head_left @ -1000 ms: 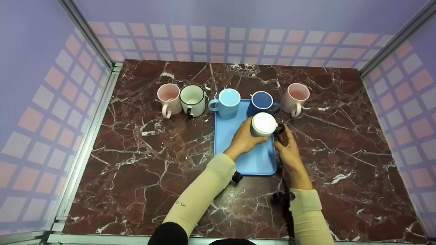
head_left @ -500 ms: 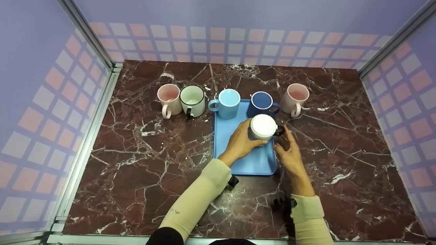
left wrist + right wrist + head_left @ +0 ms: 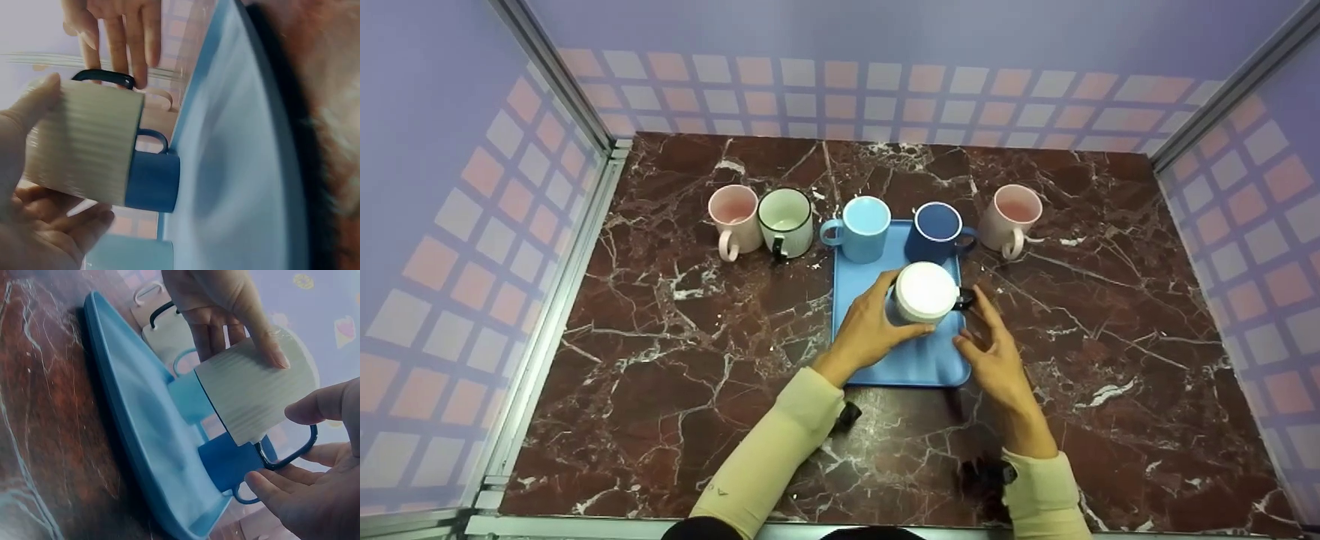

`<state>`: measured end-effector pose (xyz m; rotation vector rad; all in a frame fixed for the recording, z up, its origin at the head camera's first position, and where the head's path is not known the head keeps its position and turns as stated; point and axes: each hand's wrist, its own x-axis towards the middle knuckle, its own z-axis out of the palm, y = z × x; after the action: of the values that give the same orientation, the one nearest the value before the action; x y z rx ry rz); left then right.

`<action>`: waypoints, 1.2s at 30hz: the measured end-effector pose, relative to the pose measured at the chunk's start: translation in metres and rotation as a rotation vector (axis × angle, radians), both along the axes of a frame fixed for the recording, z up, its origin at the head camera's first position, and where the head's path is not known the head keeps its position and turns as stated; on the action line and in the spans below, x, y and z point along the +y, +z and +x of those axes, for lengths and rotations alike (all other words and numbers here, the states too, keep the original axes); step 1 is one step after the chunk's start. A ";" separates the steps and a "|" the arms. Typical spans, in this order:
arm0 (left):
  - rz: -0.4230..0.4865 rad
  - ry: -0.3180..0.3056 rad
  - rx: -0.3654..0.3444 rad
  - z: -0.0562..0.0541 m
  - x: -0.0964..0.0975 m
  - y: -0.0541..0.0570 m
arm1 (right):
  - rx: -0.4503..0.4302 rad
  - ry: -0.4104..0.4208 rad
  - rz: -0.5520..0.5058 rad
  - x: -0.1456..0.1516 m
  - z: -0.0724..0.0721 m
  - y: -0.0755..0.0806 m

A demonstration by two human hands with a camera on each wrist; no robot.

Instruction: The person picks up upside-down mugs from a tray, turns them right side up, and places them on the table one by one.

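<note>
My left hand (image 3: 864, 330) grips a whitish ribbed mug (image 3: 926, 292) by its sides, thumb across from the fingers. The mug is upside down over the blue tray (image 3: 919, 367), its dark rim facing down in both wrist views. Its black handle (image 3: 289, 458) points right. My right hand (image 3: 997, 364) is at that handle, fingers fairly straight, fingertips right beside it and the thumb near the mug's wall. Behind, on the tray's far end, a light blue mug (image 3: 866, 232) and a dark blue mug (image 3: 936, 232) stand upright.
Left of the tray, a pink mug (image 3: 733, 217) and a pale green mug (image 3: 785, 221) with a black rim stand side by side. Another pink mug (image 3: 1011, 219) is at the right, near the dark blue one. Patterned walls (image 3: 840, 97) enclose the marbled table (image 3: 682, 420).
Both hands have drawn back toward the near side, the left also leftward, bringing the whitish mug closer over the tray's middle. The other mugs and the tray have stayed put.
</note>
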<state>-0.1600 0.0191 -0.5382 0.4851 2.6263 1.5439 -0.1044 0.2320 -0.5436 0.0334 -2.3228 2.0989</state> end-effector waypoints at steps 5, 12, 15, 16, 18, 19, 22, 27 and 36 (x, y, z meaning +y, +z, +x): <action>0.070 -0.002 0.053 0.008 -0.010 -0.005 | -0.003 0.040 0.022 -0.004 0.009 0.004; 0.103 -0.008 0.116 0.017 -0.024 -0.008 | 0.019 0.078 0.014 -0.012 0.021 0.005; 0.109 -0.027 0.126 0.019 -0.031 -0.007 | 0.024 0.085 0.019 -0.015 0.024 0.005; 0.114 -0.033 0.125 0.020 -0.033 -0.007 | 0.025 0.089 0.019 -0.016 0.025 0.005; 0.125 -0.042 0.120 0.020 -0.037 -0.008 | 0.025 0.091 0.020 -0.017 0.027 0.005; 0.131 -0.046 0.118 0.021 -0.038 -0.008 | 0.023 0.092 0.021 -0.018 0.028 0.005; 0.142 -0.054 0.116 0.021 -0.040 -0.009 | 0.020 0.094 0.021 -0.018 0.029 0.004; 0.144 -0.057 0.121 0.021 -0.041 -0.011 | 0.021 0.082 0.018 -0.019 0.028 0.002; 0.155 -0.074 0.114 0.021 -0.042 -0.014 | 0.046 0.027 0.025 -0.017 0.024 -0.003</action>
<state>-0.1387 -0.0230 -0.5519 0.6920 2.5469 1.7541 -0.0801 0.2147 -0.5467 0.1127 -2.3357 2.0578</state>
